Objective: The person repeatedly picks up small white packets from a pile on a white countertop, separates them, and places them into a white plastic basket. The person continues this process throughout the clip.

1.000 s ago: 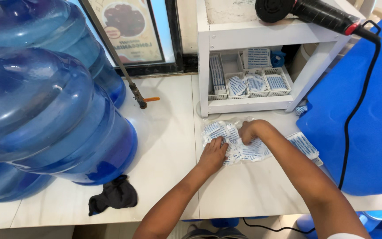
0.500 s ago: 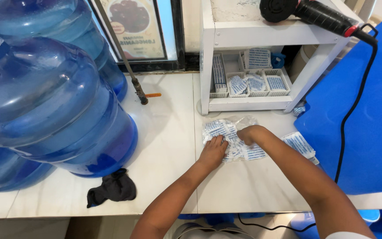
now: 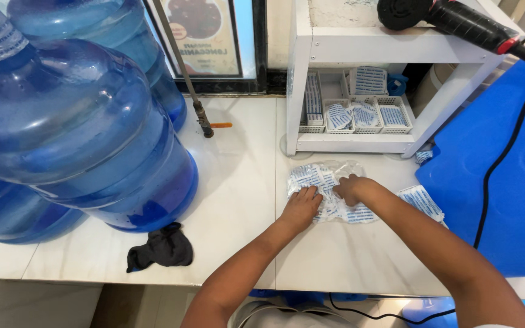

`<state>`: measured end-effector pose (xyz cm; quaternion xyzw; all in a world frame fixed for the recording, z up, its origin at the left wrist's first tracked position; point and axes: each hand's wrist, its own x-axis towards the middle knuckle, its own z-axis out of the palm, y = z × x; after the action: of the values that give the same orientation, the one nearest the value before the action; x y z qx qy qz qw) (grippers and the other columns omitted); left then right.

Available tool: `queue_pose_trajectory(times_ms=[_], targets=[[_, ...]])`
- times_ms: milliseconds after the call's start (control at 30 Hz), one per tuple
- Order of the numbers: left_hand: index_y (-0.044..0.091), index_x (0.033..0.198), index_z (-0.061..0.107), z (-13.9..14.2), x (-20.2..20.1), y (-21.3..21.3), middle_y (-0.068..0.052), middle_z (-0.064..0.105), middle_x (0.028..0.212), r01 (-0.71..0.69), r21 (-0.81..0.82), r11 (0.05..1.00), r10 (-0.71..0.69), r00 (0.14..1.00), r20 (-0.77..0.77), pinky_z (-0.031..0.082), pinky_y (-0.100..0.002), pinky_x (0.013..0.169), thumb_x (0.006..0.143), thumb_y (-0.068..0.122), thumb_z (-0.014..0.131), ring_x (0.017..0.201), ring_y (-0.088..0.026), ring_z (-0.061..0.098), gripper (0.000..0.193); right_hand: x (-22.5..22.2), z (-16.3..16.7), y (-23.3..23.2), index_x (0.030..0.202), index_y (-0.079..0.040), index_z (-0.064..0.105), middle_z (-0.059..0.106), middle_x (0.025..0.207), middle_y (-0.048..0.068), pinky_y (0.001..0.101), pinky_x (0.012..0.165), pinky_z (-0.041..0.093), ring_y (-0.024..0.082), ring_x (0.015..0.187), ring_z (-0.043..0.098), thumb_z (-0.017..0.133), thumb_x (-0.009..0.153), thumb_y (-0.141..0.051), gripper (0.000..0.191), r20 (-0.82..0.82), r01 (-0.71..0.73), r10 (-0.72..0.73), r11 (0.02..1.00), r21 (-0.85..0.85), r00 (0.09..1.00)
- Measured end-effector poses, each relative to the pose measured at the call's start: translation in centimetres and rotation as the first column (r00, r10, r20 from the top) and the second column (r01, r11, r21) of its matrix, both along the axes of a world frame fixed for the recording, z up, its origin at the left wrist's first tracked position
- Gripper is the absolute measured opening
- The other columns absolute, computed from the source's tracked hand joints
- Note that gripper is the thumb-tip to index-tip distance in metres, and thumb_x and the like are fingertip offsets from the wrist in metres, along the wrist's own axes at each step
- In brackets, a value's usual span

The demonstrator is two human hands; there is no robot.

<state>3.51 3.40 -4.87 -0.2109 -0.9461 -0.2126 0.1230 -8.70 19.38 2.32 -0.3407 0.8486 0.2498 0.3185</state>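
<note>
Sachets mid-sort on tabletop, both hands on the pile.

Pile of small blue-white sachets (image 3: 329, 193) lies loose on white tabletop (image 3: 244, 200), just in front of white shelf unit (image 3: 360, 143). Baskets (image 3: 366, 115) on shelf already hold sachets, so part looks done; pile + a few strays (image 3: 422, 200) to the right remain. Left hand (image 3: 302, 206) flat, fingers spread, pressing pile's left side. Right hand (image 3: 349, 188) curled, knuckles down on pile centre; whether it pinches a sachet, can't tell.
</note>
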Motion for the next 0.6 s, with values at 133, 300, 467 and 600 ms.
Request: queue_pose_trajectory(times_ms=[133,300,467,600], targets=[[0.005,0.117,0.063,-0.3,-0.1,0.2,-0.015,0.053,0.129,-0.013,-0.031,0.999,0.013,1.000,-0.008,0.044,-0.049,0.098,0.084,0.003,0.066,0.119,-0.033,0.052,0.034,0.6,-0.1,1.2,0.134,-0.025,0.063,0.043,0.152,0.010,0.0464,0.107,0.048,0.035,0.134,0.050,0.067,0.085,-0.007,0.053,-0.043,0.120,-0.129,0.977,-0.177,0.991],[0.005,0.117,0.064,-0.3,-0.2,0.5,-0.015,0.054,0.131,-0.012,-0.079,0.997,0.013,1.000,0.022,0.044,-0.048,0.099,0.079,0.000,0.067,0.122,-0.033,0.052,0.038,0.2,-1.0,1.5,0.125,-0.021,0.072,0.046,0.152,0.010,0.0445,0.106,0.048,0.033,0.140,0.044,0.070,0.085,-0.008,0.042,-0.032,0.118,-0.123,0.987,-0.110,0.992],[0.002,0.118,0.063,0.2,-0.3,0.0,-0.018,0.053,0.132,0.021,0.052,0.998,-0.023,0.999,0.038,0.043,-0.050,0.099,0.078,0.010,0.074,0.123,-0.036,0.050,0.042,-2.7,1.6,3.4,0.116,-0.023,0.075,0.065,0.124,0.012,0.0395,0.104,0.045,0.033,0.126,0.053,0.084,0.076,-0.020,0.042,-0.103,0.031,-0.094,0.871,-0.489,0.990],[0.002,0.122,0.064,1.0,-0.5,-0.4,-0.016,0.058,0.128,-0.006,0.211,0.978,-0.018,0.994,0.111,0.048,-0.045,0.100,0.086,0.015,0.075,0.119,-0.035,0.056,0.040,-3.9,3.7,6.4,0.110,-0.011,0.072,0.076,0.106,0.013,0.0387,0.092,0.053,0.027,0.103,0.070,0.073,0.092,-0.020,0.021,0.202,0.330,-0.288,0.517,-0.790,0.936]])
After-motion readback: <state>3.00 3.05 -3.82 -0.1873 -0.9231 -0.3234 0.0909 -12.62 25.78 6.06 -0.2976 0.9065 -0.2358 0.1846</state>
